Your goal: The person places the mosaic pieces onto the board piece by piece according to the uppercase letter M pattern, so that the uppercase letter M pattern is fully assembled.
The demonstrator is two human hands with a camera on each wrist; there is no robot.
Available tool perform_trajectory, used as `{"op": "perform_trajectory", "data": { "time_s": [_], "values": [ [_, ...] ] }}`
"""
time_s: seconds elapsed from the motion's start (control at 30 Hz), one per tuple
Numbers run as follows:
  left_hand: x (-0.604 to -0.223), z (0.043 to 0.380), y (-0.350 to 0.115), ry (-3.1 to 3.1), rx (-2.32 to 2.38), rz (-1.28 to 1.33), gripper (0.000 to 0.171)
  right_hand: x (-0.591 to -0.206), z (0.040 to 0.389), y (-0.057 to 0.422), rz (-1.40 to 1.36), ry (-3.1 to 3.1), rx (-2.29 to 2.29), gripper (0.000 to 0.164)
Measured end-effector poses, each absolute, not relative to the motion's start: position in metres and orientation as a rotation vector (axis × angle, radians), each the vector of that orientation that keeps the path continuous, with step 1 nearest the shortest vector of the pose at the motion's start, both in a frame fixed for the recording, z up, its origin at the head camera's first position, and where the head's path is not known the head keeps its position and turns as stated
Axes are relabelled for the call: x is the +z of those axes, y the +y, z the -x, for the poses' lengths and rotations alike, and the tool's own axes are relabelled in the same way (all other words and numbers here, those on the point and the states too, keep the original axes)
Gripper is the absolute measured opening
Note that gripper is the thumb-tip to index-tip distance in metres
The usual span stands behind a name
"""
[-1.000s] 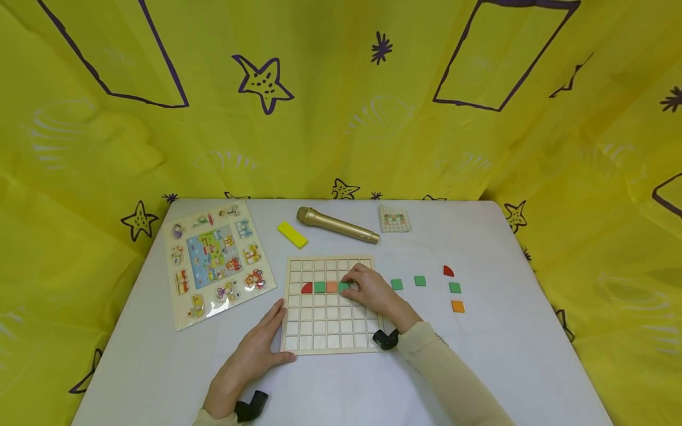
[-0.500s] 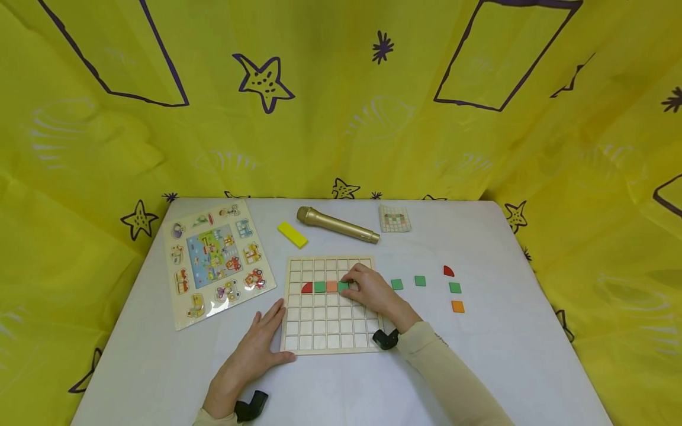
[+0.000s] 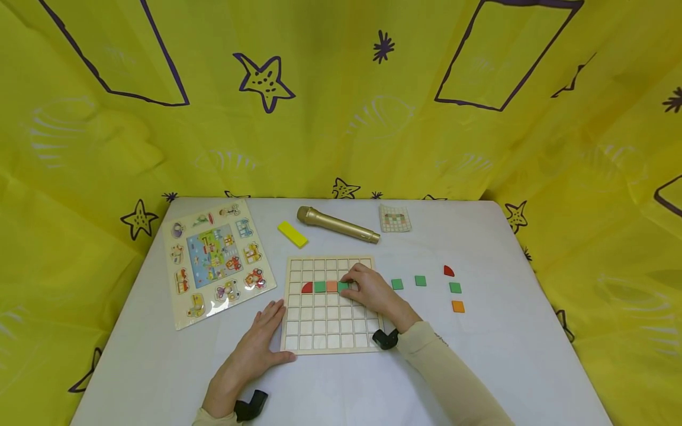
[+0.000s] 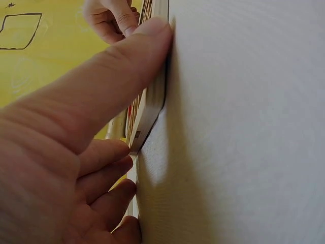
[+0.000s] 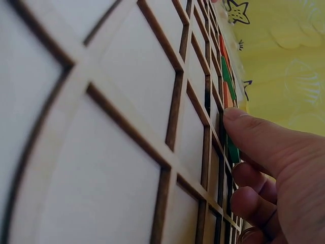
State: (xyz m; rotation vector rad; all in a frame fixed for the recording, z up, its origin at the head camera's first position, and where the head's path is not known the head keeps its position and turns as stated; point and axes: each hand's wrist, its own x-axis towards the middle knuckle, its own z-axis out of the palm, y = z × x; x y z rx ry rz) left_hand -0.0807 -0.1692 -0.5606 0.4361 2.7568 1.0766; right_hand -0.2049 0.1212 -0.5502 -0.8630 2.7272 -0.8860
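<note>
A wooden grid board (image 3: 326, 326) lies on the table. In one row it holds a red quarter-circle tile (image 3: 306, 288), a green square tile (image 3: 319, 287) and a salmon square tile (image 3: 332, 286). Right of these, my right hand (image 3: 375, 294) pinches another green square tile (image 3: 343, 286) between thumb and fingers at a cell of the same row. The right wrist view shows that green tile (image 5: 233, 151) partly hidden by the thumb. With fairly straight fingers my left hand (image 3: 254, 349) rests at the board's left side, its thumb at the near left corner; the left wrist view shows the thumb on the edge.
Right of the board lie several loose tiles, including a red quarter circle (image 3: 449, 271) and an orange square (image 3: 457, 306). Behind it are a yellow block (image 3: 292, 234), a gold microphone (image 3: 338, 225) and a pattern card (image 3: 395, 219). A picture puzzle (image 3: 183, 313) lies left.
The fingers of my left hand have shifted slightly closer together beside the board. My right hand keeps its pinch on the green tile in the same place.
</note>
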Motion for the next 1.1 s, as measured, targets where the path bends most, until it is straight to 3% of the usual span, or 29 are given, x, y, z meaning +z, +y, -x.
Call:
{"op": "perform_trajectory", "data": {
  "time_s": [1.1],
  "values": [
    [-0.5618, 0.0814, -0.169, 2.764, 1.076, -0.425, 0.106, -0.5495, 0.2051, 0.1245, 0.842, 2.775, -0.891, 0.028]
  ]
}}
